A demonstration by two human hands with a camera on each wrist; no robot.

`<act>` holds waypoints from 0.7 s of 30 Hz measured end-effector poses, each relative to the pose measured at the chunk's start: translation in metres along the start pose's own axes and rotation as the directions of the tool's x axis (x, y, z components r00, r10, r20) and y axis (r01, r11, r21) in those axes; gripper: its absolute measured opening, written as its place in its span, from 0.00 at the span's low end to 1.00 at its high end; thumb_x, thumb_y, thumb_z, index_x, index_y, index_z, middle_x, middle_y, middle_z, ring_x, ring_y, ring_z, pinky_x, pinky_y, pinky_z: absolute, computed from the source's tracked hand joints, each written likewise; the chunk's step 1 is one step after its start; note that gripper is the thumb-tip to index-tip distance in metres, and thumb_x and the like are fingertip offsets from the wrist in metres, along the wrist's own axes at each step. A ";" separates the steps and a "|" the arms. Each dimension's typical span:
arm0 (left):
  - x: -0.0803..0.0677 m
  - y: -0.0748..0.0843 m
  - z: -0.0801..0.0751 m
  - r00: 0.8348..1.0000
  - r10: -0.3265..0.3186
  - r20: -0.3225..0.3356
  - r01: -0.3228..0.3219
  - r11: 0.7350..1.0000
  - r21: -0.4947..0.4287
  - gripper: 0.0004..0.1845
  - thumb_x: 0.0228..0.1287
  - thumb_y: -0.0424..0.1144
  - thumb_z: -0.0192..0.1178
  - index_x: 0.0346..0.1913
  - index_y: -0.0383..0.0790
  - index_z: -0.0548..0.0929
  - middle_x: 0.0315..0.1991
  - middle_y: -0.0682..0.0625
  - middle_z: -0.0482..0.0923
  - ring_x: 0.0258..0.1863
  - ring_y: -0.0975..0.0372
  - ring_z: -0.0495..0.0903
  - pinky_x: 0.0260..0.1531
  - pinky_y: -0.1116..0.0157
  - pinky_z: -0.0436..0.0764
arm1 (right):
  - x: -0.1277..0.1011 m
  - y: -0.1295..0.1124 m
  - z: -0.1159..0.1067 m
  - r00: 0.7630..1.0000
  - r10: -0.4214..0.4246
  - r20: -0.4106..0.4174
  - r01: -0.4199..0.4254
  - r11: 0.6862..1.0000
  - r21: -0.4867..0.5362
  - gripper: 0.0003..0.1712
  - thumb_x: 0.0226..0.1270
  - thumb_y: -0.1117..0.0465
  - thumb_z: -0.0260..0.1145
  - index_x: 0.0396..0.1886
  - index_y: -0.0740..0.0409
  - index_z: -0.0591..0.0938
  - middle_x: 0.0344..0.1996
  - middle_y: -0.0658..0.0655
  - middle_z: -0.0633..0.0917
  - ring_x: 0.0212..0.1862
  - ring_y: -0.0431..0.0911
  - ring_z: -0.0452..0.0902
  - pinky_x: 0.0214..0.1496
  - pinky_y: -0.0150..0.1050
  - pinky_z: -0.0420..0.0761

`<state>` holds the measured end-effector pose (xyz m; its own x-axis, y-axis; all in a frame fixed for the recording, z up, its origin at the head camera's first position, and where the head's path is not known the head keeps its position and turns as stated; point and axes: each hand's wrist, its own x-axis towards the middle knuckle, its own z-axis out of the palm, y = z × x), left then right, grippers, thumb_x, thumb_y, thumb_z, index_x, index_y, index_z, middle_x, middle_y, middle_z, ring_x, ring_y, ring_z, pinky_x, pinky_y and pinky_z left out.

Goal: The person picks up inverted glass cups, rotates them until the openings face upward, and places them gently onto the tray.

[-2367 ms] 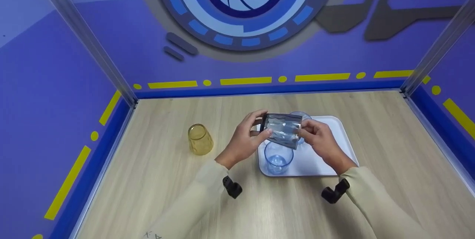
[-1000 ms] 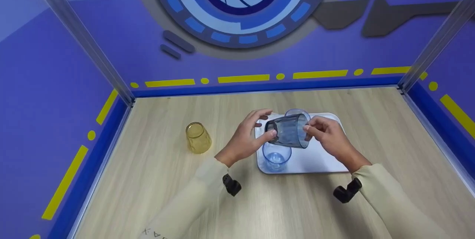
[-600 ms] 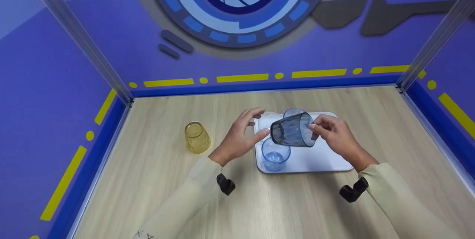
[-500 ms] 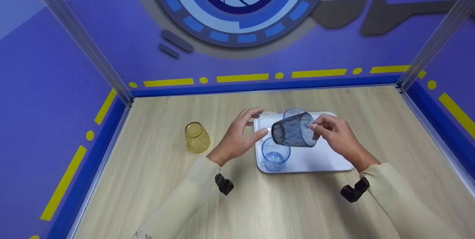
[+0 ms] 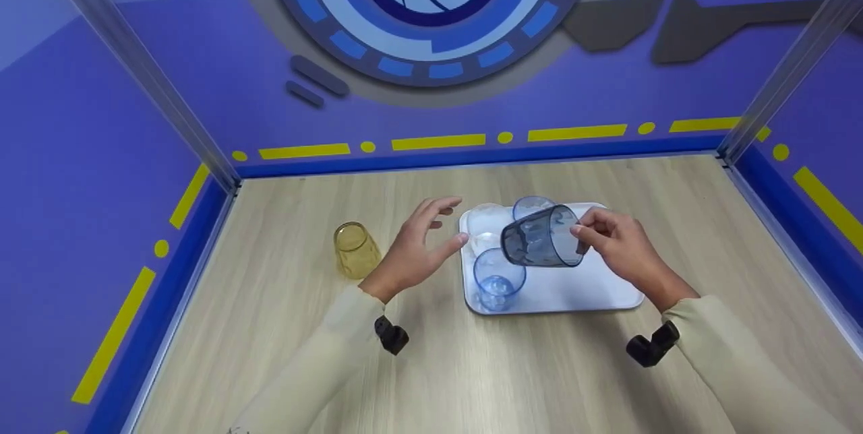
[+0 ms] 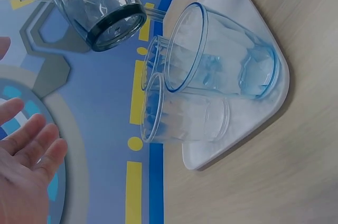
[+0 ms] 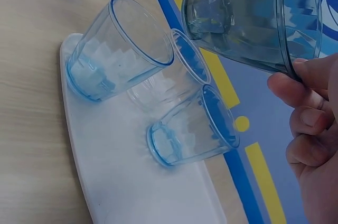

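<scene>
The right hand [image 5: 617,249] pinches the rim of a dark tumbler [image 5: 543,245] at frame centre, lying tipped, base pointing left, above the white tray [image 5: 600,286]. The left hand [image 5: 411,255], fingers spread and empty, hovers just left of it.

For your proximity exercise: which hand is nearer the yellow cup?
Left. The left hand hovers open just right of the yellow cup; the right hand holds the dark cup above the tray.
</scene>
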<state>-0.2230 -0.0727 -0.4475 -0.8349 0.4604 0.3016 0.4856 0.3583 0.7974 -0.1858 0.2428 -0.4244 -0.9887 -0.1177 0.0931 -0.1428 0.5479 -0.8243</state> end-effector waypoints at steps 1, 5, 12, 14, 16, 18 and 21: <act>-0.001 -0.001 -0.001 1.000 0.000 -0.001 0.000 1.000 0.001 0.28 0.68 0.50 0.58 0.69 0.51 0.67 0.65 0.54 0.68 0.63 0.61 0.68 0.63 0.57 0.72 | 0.000 0.002 0.000 1.000 -0.001 -0.002 0.001 1.000 -0.001 0.10 0.71 0.62 0.60 0.33 0.66 0.78 0.23 0.61 0.83 0.28 0.40 0.76 0.33 0.33 0.72; -0.004 -0.003 -0.005 1.000 -0.019 -0.004 0.019 1.000 0.016 0.28 0.68 0.50 0.58 0.68 0.53 0.67 0.65 0.55 0.68 0.64 0.59 0.68 0.64 0.58 0.72 | 0.005 0.019 -0.001 1.000 -0.005 -0.017 0.005 1.000 -0.007 0.10 0.71 0.62 0.60 0.33 0.65 0.79 0.23 0.61 0.83 0.28 0.41 0.76 0.32 0.33 0.72; -0.008 -0.009 -0.012 1.000 -0.023 -0.016 0.023 0.999 0.027 0.27 0.68 0.49 0.58 0.68 0.51 0.68 0.65 0.54 0.68 0.64 0.55 0.69 0.64 0.54 0.72 | 0.007 0.039 -0.004 0.999 -0.014 -0.029 0.013 0.999 -0.030 0.11 0.71 0.57 0.60 0.33 0.62 0.79 0.23 0.57 0.84 0.28 0.41 0.76 0.32 0.32 0.72; -0.010 -0.010 -0.014 0.999 -0.033 -0.016 0.034 0.999 0.034 0.27 0.68 0.50 0.58 0.68 0.52 0.68 0.65 0.56 0.68 0.64 0.56 0.69 0.64 0.56 0.72 | 0.007 0.040 -0.005 0.999 -0.010 -0.035 0.009 0.999 -0.033 0.12 0.71 0.56 0.61 0.33 0.61 0.79 0.23 0.57 0.84 0.28 0.41 0.76 0.32 0.33 0.72; -0.012 -0.010 -0.016 0.999 -0.043 -0.018 0.044 0.998 0.044 0.27 0.68 0.50 0.58 0.67 0.53 0.68 0.65 0.56 0.68 0.64 0.59 0.69 0.64 0.58 0.71 | 0.007 0.040 -0.006 0.999 -0.007 -0.036 0.005 0.999 -0.044 0.12 0.71 0.56 0.61 0.33 0.61 0.79 0.23 0.56 0.84 0.28 0.42 0.76 0.32 0.33 0.72; -0.013 -0.011 -0.018 0.999 -0.050 -0.022 0.051 0.997 0.053 0.26 0.68 0.50 0.58 0.67 0.53 0.68 0.65 0.55 0.68 0.64 0.62 0.68 0.64 0.58 0.72 | 0.006 0.041 -0.008 0.999 0.000 -0.037 -0.002 0.998 -0.056 0.12 0.71 0.56 0.61 0.33 0.61 0.79 0.24 0.56 0.84 0.28 0.42 0.76 0.32 0.33 0.72; -0.016 -0.013 -0.021 0.998 -0.048 -0.036 0.051 0.997 0.066 0.26 0.68 0.48 0.59 0.67 0.52 0.69 0.65 0.54 0.69 0.63 0.61 0.69 0.64 0.57 0.72 | 0.003 0.033 -0.010 0.999 -0.004 -0.032 0.001 0.997 -0.072 0.11 0.71 0.58 0.60 0.33 0.62 0.79 0.23 0.58 0.83 0.28 0.41 0.75 0.32 0.33 0.71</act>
<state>-0.2216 -0.1015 -0.4514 -0.8661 0.4133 0.2812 0.4589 0.4342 0.7752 -0.1941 0.2688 -0.4456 -0.9891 -0.0933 0.1137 -0.1470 0.6061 -0.7817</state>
